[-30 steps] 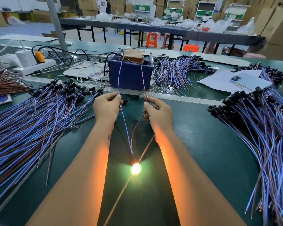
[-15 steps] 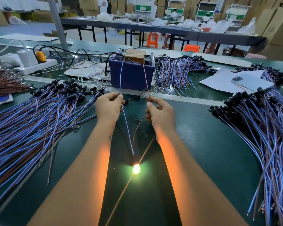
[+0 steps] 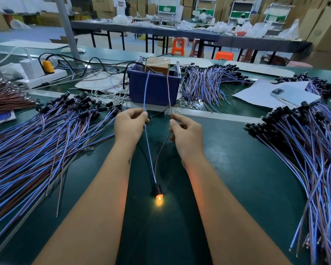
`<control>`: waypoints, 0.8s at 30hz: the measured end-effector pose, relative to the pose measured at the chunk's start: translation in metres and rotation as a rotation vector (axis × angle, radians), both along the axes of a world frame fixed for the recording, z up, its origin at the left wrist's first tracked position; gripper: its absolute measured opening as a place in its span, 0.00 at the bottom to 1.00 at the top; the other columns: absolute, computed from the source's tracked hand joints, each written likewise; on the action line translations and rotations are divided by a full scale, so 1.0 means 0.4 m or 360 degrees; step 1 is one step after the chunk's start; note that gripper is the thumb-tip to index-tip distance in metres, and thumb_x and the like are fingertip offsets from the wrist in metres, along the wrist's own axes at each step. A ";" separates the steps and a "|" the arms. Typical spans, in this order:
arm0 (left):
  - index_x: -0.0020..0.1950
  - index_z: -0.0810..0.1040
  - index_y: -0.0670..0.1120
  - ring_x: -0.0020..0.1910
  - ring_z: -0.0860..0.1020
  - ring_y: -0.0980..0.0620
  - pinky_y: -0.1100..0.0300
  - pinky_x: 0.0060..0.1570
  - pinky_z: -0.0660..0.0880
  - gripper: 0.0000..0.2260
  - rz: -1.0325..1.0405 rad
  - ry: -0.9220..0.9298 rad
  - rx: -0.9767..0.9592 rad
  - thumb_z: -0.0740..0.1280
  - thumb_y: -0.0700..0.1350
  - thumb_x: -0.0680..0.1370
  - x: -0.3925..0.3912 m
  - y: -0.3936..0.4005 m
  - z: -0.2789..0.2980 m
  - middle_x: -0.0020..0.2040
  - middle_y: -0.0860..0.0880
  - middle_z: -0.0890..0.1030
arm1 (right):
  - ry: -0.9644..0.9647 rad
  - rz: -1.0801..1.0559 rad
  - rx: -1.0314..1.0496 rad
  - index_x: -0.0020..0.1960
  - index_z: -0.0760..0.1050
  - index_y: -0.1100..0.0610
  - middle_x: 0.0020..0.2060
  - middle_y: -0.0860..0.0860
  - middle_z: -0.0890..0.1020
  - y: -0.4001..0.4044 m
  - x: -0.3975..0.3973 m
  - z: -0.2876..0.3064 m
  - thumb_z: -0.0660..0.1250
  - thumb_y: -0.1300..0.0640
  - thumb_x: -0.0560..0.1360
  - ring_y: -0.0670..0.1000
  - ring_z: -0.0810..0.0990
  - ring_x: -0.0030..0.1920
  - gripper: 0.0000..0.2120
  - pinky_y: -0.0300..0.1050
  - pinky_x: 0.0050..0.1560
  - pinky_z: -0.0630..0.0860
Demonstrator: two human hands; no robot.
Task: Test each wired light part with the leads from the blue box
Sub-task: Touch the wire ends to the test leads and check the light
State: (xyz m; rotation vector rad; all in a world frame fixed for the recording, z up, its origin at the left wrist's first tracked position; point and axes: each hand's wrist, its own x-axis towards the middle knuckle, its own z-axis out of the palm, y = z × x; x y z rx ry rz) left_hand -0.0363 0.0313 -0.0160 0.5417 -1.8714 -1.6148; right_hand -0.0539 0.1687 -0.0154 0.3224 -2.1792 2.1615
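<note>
A blue box (image 3: 154, 89) stands at the middle of the green table. Two leads run down from it: a blue lead (image 3: 145, 88) and a brown lead (image 3: 168, 90). My left hand (image 3: 129, 127) pinches the blue lead together with the light part's blue wire. My right hand (image 3: 186, 133) pinches the brown lead together with the part's brown wire. Between my forearms lies the light part (image 3: 159, 197), a black holder with a small bulb that glows orange.
Large piles of wired parts lie at the left (image 3: 36, 138), the right (image 3: 310, 142) and behind the box (image 3: 204, 83). A power strip (image 3: 40, 77) sits far left. Papers and a phone (image 3: 294, 94) lie at the right. A brown wire bundle (image 3: 6, 96) is at the left edge.
Both hands keep their pinch on the leads and wires. The bulb's glow has dimmed from a bright white-yellow flare to a soft orange.
</note>
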 end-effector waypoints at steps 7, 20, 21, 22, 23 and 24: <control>0.47 0.82 0.46 0.29 0.75 0.61 0.69 0.31 0.73 0.05 -0.0518 -0.0066 0.0124 0.66 0.40 0.78 0.005 0.053 0.018 0.33 0.54 0.81 | 0.0281 -0.0015 0.0172 0.49 0.81 0.55 0.36 0.48 0.82 -0.014 -0.001 -0.005 0.71 0.63 0.73 0.41 0.78 0.34 0.07 0.37 0.40 0.76; 0.41 0.75 0.42 0.24 0.74 0.60 0.71 0.26 0.73 0.08 -0.0382 0.0217 0.0957 0.65 0.37 0.79 0.006 0.029 0.035 0.26 0.52 0.78 | 0.0335 0.0548 0.0153 0.64 0.77 0.52 0.40 0.47 0.79 0.000 0.010 0.000 0.66 0.74 0.71 0.39 0.74 0.34 0.26 0.33 0.37 0.72; 0.40 0.75 0.42 0.23 0.74 0.60 0.71 0.26 0.73 0.08 -0.0358 0.0251 0.1011 0.65 0.37 0.79 0.006 0.023 0.033 0.26 0.52 0.77 | 0.0341 0.0627 0.0153 0.65 0.76 0.52 0.40 0.47 0.79 -0.001 0.013 0.000 0.69 0.73 0.70 0.40 0.73 0.34 0.28 0.34 0.37 0.72; 0.40 0.74 0.42 0.23 0.75 0.60 0.71 0.26 0.74 0.08 -0.0331 0.0281 0.1060 0.65 0.37 0.79 0.006 0.019 0.031 0.26 0.52 0.77 | 0.0314 0.0685 0.0119 0.65 0.77 0.53 0.41 0.48 0.79 -0.002 0.017 0.000 0.71 0.71 0.70 0.43 0.71 0.34 0.26 0.35 0.38 0.71; 0.40 0.73 0.42 0.23 0.75 0.60 0.70 0.26 0.74 0.08 -0.0296 0.0313 0.1108 0.65 0.36 0.79 0.006 0.016 0.029 0.27 0.51 0.77 | 0.0258 0.0711 0.0048 0.64 0.78 0.54 0.40 0.47 0.80 -0.002 0.020 0.003 0.72 0.68 0.71 0.46 0.70 0.34 0.23 0.37 0.38 0.71; 0.40 0.73 0.42 0.24 0.76 0.59 0.70 0.27 0.74 0.08 -0.0267 0.0358 0.1154 0.66 0.35 0.79 0.006 0.015 0.026 0.28 0.50 0.78 | 0.0196 0.0694 -0.0043 0.62 0.79 0.55 0.38 0.46 0.81 -0.001 0.021 0.007 0.70 0.65 0.74 0.46 0.71 0.33 0.17 0.37 0.38 0.72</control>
